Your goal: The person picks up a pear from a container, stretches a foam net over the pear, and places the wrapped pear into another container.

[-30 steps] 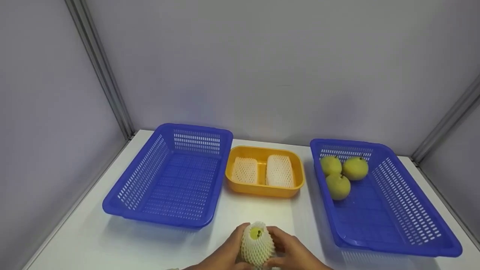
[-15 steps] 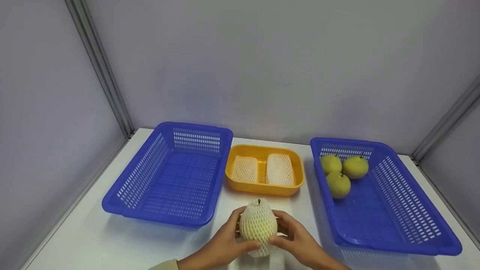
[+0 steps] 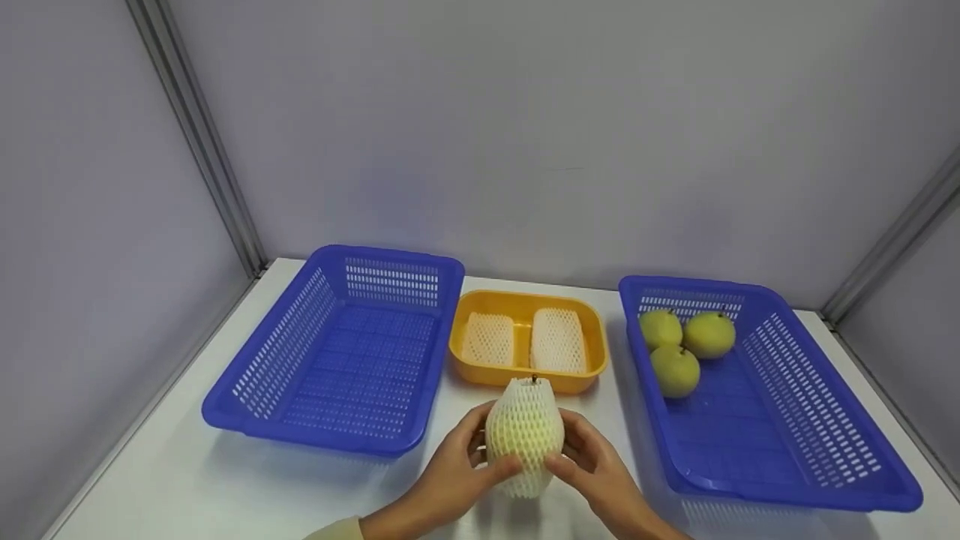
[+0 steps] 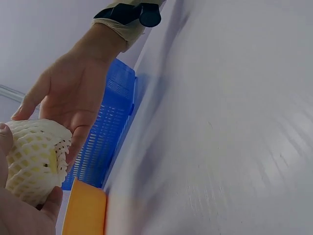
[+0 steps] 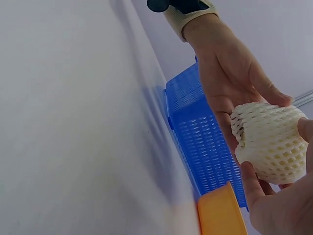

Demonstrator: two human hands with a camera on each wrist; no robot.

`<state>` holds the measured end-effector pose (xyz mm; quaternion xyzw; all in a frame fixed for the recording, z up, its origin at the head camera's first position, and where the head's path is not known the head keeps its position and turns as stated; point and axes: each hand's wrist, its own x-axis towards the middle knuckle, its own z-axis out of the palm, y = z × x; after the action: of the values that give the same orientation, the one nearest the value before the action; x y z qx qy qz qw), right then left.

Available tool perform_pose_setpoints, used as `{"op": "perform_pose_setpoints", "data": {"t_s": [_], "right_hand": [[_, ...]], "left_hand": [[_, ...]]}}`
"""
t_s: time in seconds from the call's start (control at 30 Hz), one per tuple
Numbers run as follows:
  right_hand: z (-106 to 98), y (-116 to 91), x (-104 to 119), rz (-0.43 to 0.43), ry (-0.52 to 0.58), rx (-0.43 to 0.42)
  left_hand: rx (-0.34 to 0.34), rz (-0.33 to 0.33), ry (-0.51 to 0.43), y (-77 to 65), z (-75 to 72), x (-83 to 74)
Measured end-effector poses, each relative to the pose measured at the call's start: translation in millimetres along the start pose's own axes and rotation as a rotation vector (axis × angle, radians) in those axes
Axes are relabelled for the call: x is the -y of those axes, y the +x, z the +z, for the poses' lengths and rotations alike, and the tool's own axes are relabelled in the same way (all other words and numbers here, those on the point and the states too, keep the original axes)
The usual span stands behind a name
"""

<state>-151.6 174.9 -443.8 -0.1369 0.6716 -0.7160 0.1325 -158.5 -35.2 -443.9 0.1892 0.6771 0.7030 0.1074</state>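
Observation:
A yellow-green pear [image 3: 525, 431] in a white foam net stands upright between both hands, above the white table, its dark stem poking out of the net's top. My left hand [image 3: 454, 465] grips it from the left, thumb across the front. From the right, my right hand [image 3: 604, 472] holds it the same way, fingers curled behind. Both wrist views show the netted pear [image 4: 30, 159] clear of the table; in the right wrist view the net [image 5: 274, 139] bunches round its lower end.
A blue basket [image 3: 251, 427] stands at left with a bare bottom. Another blue basket [image 3: 802, 499] at right holds three unwrapped pears [image 3: 676, 373]. Between them, an orange tub [image 3: 517, 377] contains white foam nets [image 3: 559, 341]. Grey walls enclose the table [image 3: 225, 487].
Both hands have lifted the netted pear up and away from the front edge, toward the orange tub. It has turned from top-tilted toward the camera to upright. Baskets and tub stay put.

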Motion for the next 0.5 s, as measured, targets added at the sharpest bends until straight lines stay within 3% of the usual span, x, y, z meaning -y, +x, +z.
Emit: {"op": "perform_pose_setpoints", "data": {"t_s": [0.5], "right_hand": [[2.9, 1.5, 2.7, -0.016, 0.015, -0.125]], "left_hand": [[-0.006, 0.039, -0.027, 0.0, 3.6, -3.9]]}}
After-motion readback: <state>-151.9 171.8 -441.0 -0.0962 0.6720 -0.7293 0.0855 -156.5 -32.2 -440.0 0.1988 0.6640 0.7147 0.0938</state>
